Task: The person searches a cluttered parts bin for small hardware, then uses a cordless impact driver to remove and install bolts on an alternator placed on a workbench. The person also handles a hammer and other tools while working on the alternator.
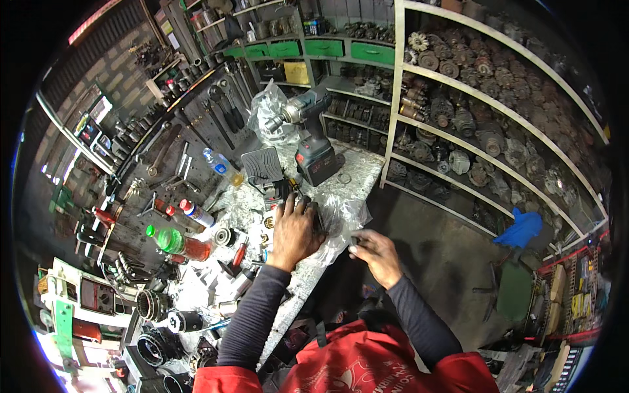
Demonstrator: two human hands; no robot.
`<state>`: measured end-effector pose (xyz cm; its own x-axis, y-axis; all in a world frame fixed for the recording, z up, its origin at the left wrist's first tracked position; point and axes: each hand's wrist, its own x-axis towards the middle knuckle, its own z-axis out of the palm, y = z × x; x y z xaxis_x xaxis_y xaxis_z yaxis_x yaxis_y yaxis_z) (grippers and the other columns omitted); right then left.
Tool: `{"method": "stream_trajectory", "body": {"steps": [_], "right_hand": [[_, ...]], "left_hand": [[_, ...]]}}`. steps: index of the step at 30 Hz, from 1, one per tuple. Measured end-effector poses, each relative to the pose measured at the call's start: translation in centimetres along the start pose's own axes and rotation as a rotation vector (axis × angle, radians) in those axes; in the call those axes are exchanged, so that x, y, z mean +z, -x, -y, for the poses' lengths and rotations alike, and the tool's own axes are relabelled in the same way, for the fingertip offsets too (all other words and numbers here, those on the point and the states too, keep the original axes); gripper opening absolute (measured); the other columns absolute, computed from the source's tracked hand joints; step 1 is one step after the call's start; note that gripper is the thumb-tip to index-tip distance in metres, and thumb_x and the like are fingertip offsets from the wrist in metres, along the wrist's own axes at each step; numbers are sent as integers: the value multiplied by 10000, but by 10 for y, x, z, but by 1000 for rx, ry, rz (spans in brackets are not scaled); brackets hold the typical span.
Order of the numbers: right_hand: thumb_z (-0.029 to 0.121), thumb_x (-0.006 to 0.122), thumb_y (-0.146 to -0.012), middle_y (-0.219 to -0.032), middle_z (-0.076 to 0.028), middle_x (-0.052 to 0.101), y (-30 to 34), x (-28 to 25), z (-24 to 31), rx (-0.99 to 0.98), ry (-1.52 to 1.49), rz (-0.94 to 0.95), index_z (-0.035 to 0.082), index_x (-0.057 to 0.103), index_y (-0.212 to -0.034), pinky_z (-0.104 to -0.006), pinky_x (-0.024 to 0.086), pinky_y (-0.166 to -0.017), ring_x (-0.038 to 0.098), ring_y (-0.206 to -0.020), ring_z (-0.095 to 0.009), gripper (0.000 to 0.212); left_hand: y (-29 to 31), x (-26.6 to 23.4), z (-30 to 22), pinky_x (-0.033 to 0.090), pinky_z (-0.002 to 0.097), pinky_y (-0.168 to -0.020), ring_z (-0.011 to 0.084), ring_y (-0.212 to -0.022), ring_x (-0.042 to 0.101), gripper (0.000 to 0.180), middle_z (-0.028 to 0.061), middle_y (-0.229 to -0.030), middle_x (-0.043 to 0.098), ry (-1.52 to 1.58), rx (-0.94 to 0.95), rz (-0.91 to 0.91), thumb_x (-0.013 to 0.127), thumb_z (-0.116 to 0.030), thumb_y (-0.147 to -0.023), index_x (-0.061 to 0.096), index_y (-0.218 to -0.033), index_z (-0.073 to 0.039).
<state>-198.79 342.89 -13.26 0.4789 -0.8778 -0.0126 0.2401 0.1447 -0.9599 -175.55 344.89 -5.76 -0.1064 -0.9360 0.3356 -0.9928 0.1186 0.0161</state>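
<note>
My left hand [296, 230] reaches over the workbench [288, 327], its fingers bent down over a dark part [320, 224] that it mostly hides. To the right, just off the bench edge, my right hand [379, 255] is closed in a pinch on a small dark piece [356, 242], too small to name. Clear plastic wrap [346, 215] lies between the two hands. Behind my left hand sit a small black and red device [275, 192] and a dark ribbed pad [262, 164]. A screwdriver with a red handle [240, 253] lies left of my left wrist.
A cordless impact wrench [313, 141] stands at the bench's far end beside a plastic-wrapped item [267, 111]. Bottles, including a green-topped one [173, 241], and metal parts crowd the left. Shelves of used parts [485, 137] line the right, with a green chair [514, 291] below.
</note>
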Motion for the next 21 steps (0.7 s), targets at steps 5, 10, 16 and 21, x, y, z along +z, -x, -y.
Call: {"method": "stream_trajectory", "body": {"steps": [5, 10, 16, 21], "right_hand": [[-44, 698, -916, -1057, -88, 712, -103, -5, -44, 140, 156, 124, -35, 631, -1283, -265, 555, -810, 676, -899, -133, 374], [-3, 755, -870, -1117, -118, 713, -138, -3, -76, 33, 318, 202, -26, 647, -1254, -330, 561, -874, 690, -1002, -201, 400], [20, 754, -862, -1133, -136, 729, -140, -4, -79, 92, 182, 248, 6, 675, -1244, -339, 585, -898, 725, -1015, -231, 391], [8, 755, -882, -1153, -101, 711, -142, -2, -71, 105, 268, 279, 10, 679, -1236, -326, 564, -875, 693, -1030, -183, 362]], "left_hand": [[-40, 29, 17, 254, 641, -1204, 420, -1510, 322, 791, 124, -1527, 517, -169, -79, 378, 848, -511, -692, 641, -1380, -180], [-41, 34, 31, 236, 655, -1202, 454, -1516, 278, 864, 105, -1581, 459, -64, -166, 391, 877, -525, -651, 603, -1437, -296], [-43, 37, 28, 273, 647, -1168, 501, -1479, 282, 780, 104, -1584, 438, -68, -175, 382, 863, -501, -644, 659, -1360, -266], [-50, 32, 25, 286, 653, -1164, 514, -1478, 265, 809, 98, -1612, 392, -48, -197, 409, 876, -444, -613, 651, -1375, -289]]}}
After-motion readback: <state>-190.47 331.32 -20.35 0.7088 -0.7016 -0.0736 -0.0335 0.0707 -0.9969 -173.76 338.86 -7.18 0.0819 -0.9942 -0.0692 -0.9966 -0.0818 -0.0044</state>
